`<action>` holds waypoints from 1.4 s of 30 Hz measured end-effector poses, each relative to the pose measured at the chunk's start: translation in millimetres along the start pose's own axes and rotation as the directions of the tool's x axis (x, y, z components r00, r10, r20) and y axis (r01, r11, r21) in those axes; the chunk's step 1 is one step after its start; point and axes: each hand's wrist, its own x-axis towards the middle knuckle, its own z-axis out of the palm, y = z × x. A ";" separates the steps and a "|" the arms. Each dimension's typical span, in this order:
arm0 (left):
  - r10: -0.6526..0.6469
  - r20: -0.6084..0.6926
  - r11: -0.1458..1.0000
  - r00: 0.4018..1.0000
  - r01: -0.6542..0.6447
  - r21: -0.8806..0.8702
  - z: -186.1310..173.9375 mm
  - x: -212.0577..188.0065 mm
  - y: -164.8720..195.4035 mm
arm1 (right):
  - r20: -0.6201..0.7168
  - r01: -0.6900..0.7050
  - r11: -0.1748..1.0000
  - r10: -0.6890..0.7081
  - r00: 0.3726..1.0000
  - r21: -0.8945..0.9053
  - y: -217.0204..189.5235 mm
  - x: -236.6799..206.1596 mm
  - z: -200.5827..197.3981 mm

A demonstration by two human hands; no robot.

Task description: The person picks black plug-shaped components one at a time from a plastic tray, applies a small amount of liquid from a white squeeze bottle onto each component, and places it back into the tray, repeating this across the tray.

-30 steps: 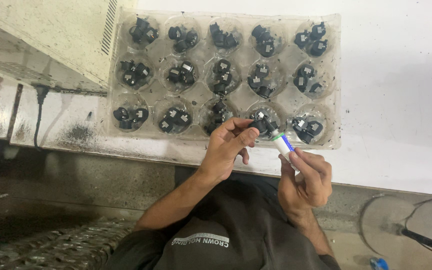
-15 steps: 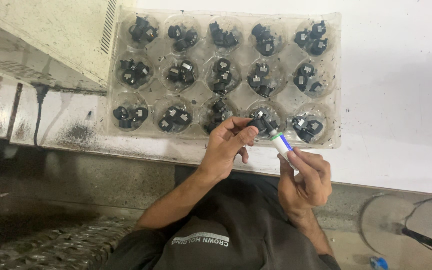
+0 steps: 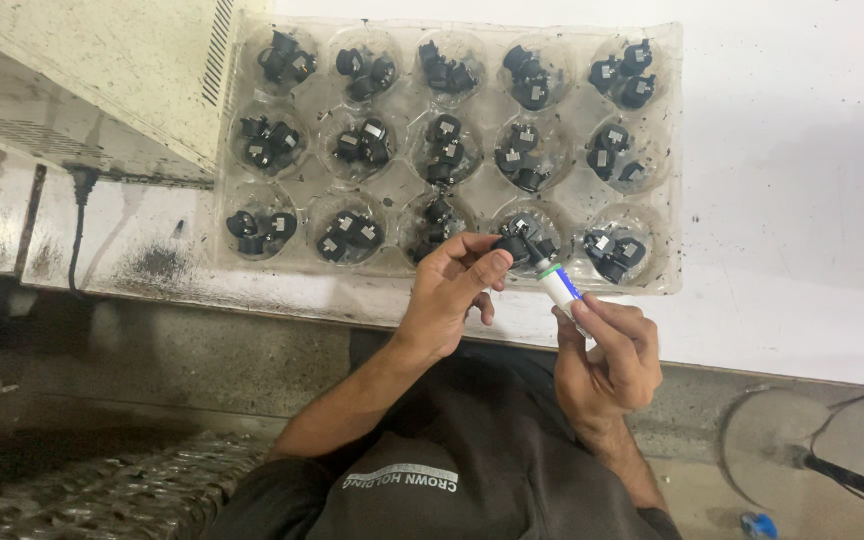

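My left hand (image 3: 452, 292) pinches a small black plastic part (image 3: 514, 246) between thumb and fingers, just over the near edge of a clear plastic tray (image 3: 657, 285). My right hand (image 3: 607, 350) grips a small white tube with a blue band and green collar (image 3: 558, 285), its tip touching the black part. The tray's round pockets hold several small black parts each, such as those at the far left (image 3: 260, 226).
The tray lies on a white tabletop (image 3: 802, 200). A cream-coloured machine housing with vents (image 3: 102, 70) stands at the left, with a black cable (image 3: 77, 230) hanging below it. The grey floor and a dark cable (image 3: 852, 480) lie beneath, at the right.
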 end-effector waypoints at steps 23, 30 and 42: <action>-0.042 0.078 0.996 0.996 0.047 -0.071 -13.2 1.3 -11.7 | 0.006 0.023 1.000 -0.023 1.000 0.016 -7.0 -7.7 -10.8; -0.012 0.370 0.975 0.929 0.093 -0.200 -34.2 4.4 6.1 | -0.035 -0.005 0.998 0.003 0.999 -0.066 1.1 -18.7 -15.9; -0.045 0.654 0.926 0.755 0.278 -0.256 -43.2 10.4 21.9 | -0.093 -0.122 0.992 0.118 0.989 -0.043 23.4 -39.2 -19.0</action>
